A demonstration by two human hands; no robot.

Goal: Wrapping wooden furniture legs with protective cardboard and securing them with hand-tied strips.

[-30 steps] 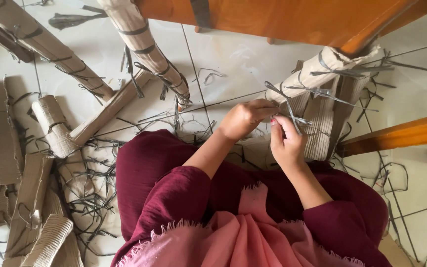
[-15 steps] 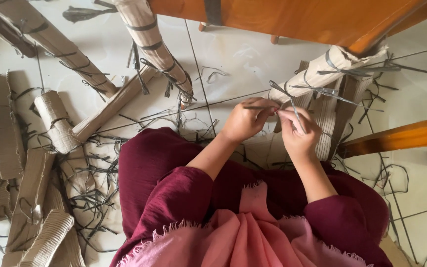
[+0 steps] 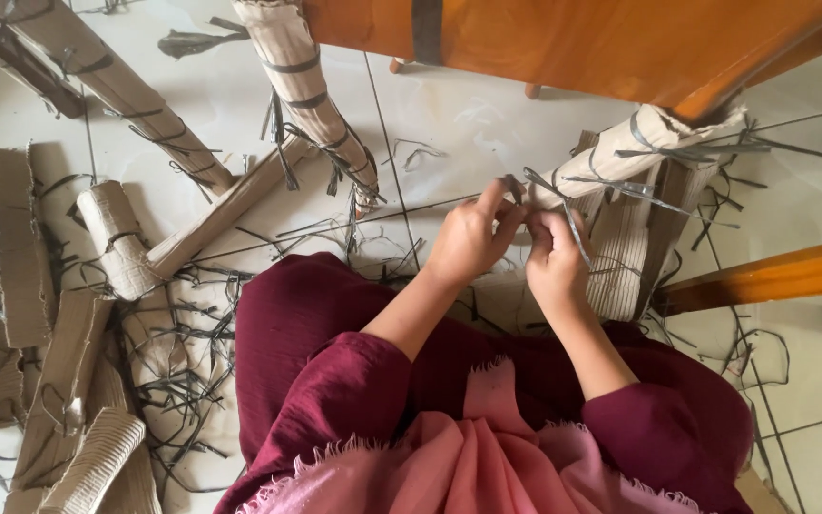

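While flattened brown cardboard pieces (image 3: pixel 21 247) and loose dark straps (image 3: pixel 183 381) are left strewn on the floor at left, a thin dark plastic strap (image 3: pixel 563 205) is pinched by both hands (image 3: pixel 516 247) beside a still-bound rolled cardboard bundle (image 3: pixel 639 143).

Thin dark strap (image 3: pixel 563 205), bent, pinched between fingertips; strap-tied corrugated cardboard roll (image 3: pixel 635 157) lying tilted just beyond.
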